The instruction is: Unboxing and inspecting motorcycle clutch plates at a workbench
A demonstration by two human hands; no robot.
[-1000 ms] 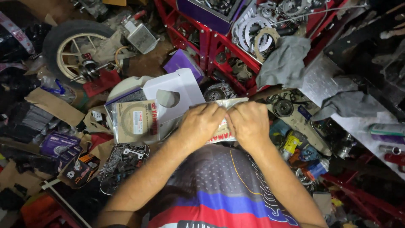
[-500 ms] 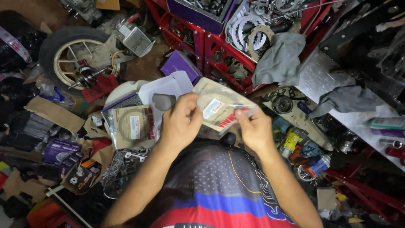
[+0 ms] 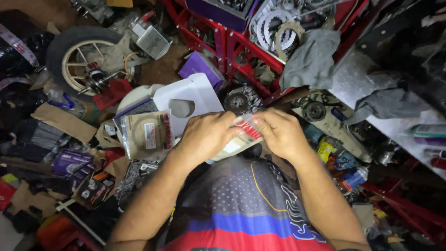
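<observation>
Wheel [image 3: 90,60]: lay far left among clutter, untouched.
Spare packet [image 3: 147,135]: a similar sealed packet rested on the white box [image 3: 188,100].
Left hand [image 3: 206,137]: pinched shut on the plastic packet [image 3: 241,139].
Right hand [image 3: 278,132]: gripped the packet's top edge, fingers closed.
Progress: the packet looked sealed; opening appeared only started, contents not out.
Red rack [image 3: 241,44]: stood behind.

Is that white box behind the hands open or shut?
Open: the white box's flap stands raised behind the left hand.
</observation>
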